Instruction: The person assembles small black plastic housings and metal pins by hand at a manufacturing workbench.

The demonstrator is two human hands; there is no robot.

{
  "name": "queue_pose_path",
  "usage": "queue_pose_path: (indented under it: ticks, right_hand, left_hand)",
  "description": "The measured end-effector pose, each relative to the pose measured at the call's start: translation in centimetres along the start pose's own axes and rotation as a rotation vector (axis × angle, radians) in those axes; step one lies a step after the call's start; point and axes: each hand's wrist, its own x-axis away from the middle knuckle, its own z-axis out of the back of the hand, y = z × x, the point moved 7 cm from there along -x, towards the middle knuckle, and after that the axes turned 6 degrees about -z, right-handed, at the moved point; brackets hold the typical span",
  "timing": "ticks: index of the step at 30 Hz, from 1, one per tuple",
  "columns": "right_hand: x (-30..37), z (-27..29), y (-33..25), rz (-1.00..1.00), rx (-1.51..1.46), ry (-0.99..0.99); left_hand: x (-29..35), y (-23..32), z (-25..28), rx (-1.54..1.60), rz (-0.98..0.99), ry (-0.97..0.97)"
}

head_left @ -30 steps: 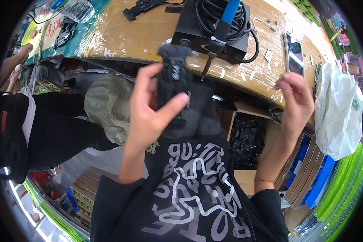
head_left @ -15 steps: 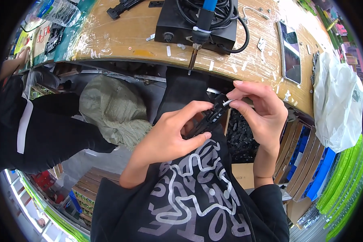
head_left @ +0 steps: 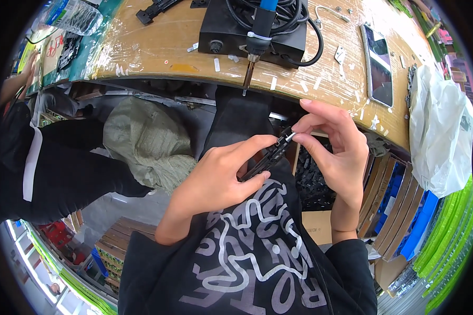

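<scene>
My left hand [head_left: 220, 170] is closed round a slim black plastic part [head_left: 273, 157], held slantwise in front of my chest. My right hand [head_left: 337, 152] pinches a small white piece [head_left: 290, 136] between thumb and forefinger at the part's upper end. The white piece touches that end; whether it sits inside the part I cannot tell. Just above, a soldering iron [head_left: 252, 52] points its tip down past the table edge, apart from both hands.
On the wooden table [head_left: 157, 47] stand a black box [head_left: 215, 31] with coiled cable and a phone [head_left: 379, 68]. A white plastic bag [head_left: 439, 131] hangs at the right. Below lie many black parts [head_left: 315, 178] and a green sack [head_left: 147, 142]. Another person's leg [head_left: 79, 173] is at the left.
The black part has turned in my left hand, so a narrower side shows. My right hand has shifted slightly left, still pinching the white piece against the part's end.
</scene>
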Motion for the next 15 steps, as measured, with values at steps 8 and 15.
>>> queue_pose_path:
  ticks: [8,15]
  right_hand:
    - [0.15,-0.09,0.15,0.032,0.023,0.042]
    - [0.52,-0.08,0.55,0.015,-0.025,0.087]
  left_hand:
    - [-0.11,-0.10,-0.01,-0.036,-0.001,-0.018]
    - [-0.08,-0.24,-0.09,-0.047,0.003,-0.038]
